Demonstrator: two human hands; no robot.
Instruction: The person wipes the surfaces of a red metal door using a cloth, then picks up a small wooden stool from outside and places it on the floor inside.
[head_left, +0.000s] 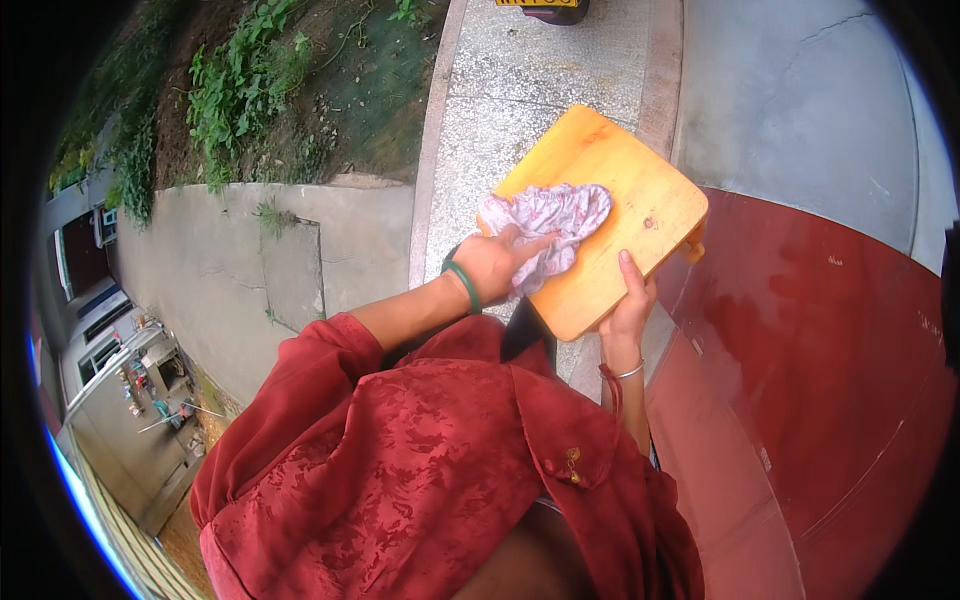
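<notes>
A small wooden stool (645, 184) with a square, yellow-varnished seat is tilted in front of my red top. Part of one leg shows below its right corner. My right hand (630, 307) grips the seat's near right edge, thumb on top and the other fingers mostly hidden beneath. On the left part of the seat lies a crumpled pale pink patterned cloth (559, 210). My left hand (499, 259), with a green bangle at the wrist, holds this cloth against the wood, index finger stretched over it.
Under the stool runs a speckled terrazzo strip (495, 135). To the right is a red-painted floor (795, 322), with grey concrete (795, 97) beyond. Leafy plants (240, 90) grow in soil at upper left. Part of a vehicle (555, 13) bearing a plate shows at the top.
</notes>
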